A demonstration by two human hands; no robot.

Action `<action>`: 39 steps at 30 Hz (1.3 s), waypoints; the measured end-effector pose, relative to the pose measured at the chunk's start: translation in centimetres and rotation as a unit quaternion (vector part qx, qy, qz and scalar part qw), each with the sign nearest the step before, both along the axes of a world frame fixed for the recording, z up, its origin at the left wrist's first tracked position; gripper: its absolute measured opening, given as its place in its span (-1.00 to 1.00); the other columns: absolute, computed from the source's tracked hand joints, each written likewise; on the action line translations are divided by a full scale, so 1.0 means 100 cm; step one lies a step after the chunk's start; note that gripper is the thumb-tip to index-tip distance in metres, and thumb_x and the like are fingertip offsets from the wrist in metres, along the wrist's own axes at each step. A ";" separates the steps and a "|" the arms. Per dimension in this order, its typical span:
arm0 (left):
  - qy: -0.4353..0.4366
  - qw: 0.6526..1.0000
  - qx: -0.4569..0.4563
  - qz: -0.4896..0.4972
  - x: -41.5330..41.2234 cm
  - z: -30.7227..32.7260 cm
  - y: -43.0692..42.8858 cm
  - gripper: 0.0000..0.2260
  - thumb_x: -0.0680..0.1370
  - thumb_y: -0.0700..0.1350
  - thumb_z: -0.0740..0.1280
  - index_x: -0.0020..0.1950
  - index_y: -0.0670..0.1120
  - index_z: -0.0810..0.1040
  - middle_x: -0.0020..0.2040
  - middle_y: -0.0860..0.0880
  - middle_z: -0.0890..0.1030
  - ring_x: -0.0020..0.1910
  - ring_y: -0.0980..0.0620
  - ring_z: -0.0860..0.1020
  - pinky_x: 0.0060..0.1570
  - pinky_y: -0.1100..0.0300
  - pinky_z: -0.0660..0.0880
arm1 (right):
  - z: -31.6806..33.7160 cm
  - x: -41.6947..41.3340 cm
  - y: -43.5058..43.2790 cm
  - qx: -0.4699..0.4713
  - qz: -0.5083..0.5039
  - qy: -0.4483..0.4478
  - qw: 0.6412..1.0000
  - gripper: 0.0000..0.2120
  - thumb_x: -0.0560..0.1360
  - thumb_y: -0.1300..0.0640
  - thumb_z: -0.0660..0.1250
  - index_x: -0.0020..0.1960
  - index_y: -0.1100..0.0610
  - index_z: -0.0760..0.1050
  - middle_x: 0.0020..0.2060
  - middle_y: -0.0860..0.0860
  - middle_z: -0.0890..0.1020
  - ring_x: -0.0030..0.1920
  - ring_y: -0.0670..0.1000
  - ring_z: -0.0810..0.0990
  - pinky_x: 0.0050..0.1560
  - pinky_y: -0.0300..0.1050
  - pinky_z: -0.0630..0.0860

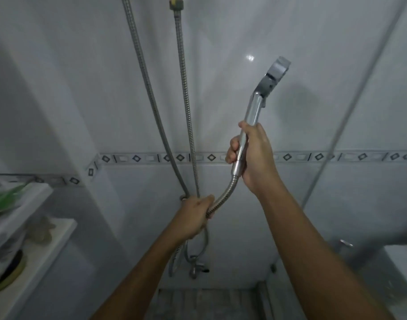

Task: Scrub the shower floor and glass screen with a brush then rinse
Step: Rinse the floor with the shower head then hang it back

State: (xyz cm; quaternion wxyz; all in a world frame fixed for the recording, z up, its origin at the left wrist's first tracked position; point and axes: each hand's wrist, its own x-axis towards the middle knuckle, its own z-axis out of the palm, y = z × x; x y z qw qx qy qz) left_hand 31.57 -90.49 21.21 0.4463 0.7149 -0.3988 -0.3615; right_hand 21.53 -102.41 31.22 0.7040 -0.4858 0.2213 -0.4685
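While the right hand (253, 155) is raised in front of the tiled wall (244, 31), its grip is closed round the chrome handle of the shower head (262, 93), which points up and slightly right with its spray face turned away. Lower and to the left, the left hand (195, 215) has its grip wrapped shut on the metal hose (223, 195) that curves down from the handle's base. Two more runs of hose (184, 88) hang down the wall behind, side by side. Below the hands a tap fitting (196, 269) sits low on the wall, just above the shower floor (209, 301). White shelves (36, 245) at the left hold blurred items. The glass screen (371, 77) stands at the right.
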 end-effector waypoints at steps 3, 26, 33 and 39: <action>-0.020 0.995 0.053 0.079 0.013 -0.061 0.002 -0.63 0.65 0.03 0.20 -0.30 -0.12 0.41 -0.47 -0.07 0.39 -0.65 0.12 0.33 -0.62 0.36 0.19 | -0.049 0.010 0.011 0.004 -0.033 0.049 0.998 -0.94 0.58 0.17 0.18 -0.08 0.09 0.36 -0.46 0.05 0.42 -0.49 0.04 0.36 -0.42 -0.11 0.36; -0.021 0.942 0.215 0.257 0.058 -0.208 -0.061 -0.46 0.66 0.16 0.07 0.20 -0.29 0.54 0.15 -0.29 0.60 0.07 -0.23 0.60 0.07 -0.01 0.55 | -0.198 0.042 0.031 0.021 -0.040 0.236 0.971 -0.56 0.56 0.03 0.38 -0.38 0.04 0.24 -0.49 0.09 0.33 -0.52 0.01 0.30 -0.47 -0.15 0.28; -0.012 0.945 0.202 0.258 0.061 -0.225 -0.069 -0.44 0.66 0.20 0.00 -0.14 -0.21 0.55 -0.10 -0.25 0.65 -0.13 -0.20 0.64 -0.03 -0.09 0.61 | -0.196 0.042 0.025 0.030 -0.039 0.240 0.969 -0.54 0.55 0.04 0.39 -0.41 0.00 0.22 -0.50 0.06 0.32 -0.53 0.00 0.28 -0.46 -0.13 0.26; -0.004 0.945 0.189 0.267 0.055 -0.226 -0.075 -0.39 0.66 0.18 -0.05 -0.04 -0.26 0.60 -0.08 -0.26 0.66 -0.08 -0.22 0.63 0.03 -0.11 0.60 | -0.194 0.035 0.022 0.026 -0.048 0.243 0.968 -0.57 0.56 0.01 0.38 -0.37 0.02 0.23 -0.44 0.12 0.34 -0.50 0.01 0.29 -0.43 -0.10 0.28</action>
